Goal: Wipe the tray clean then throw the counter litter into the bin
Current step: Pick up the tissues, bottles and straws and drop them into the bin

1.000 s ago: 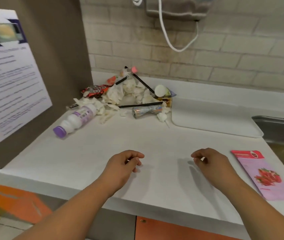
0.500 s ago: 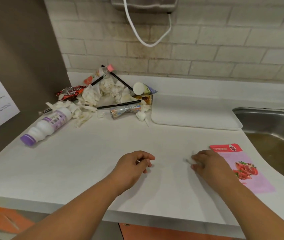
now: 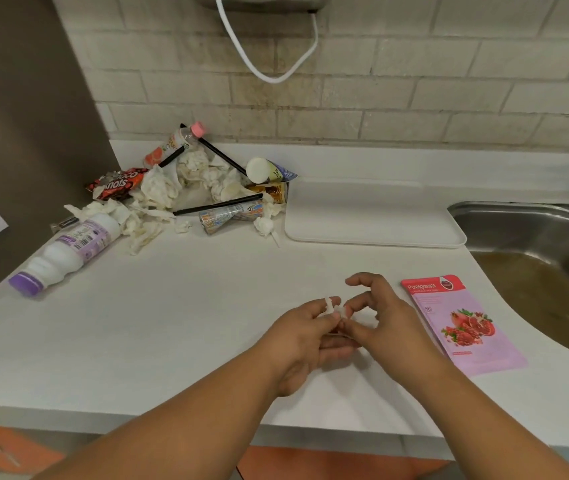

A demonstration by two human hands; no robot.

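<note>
White tray (image 3: pixel 373 216) well beyond left hand (image 3: pixel 305 336), untouched.

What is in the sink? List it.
The sink holds murky brown water. Nothing floats on it in view. The water is too cloudy to show the bottom or drain, and the frame cuts off the sink's right part.
</note>
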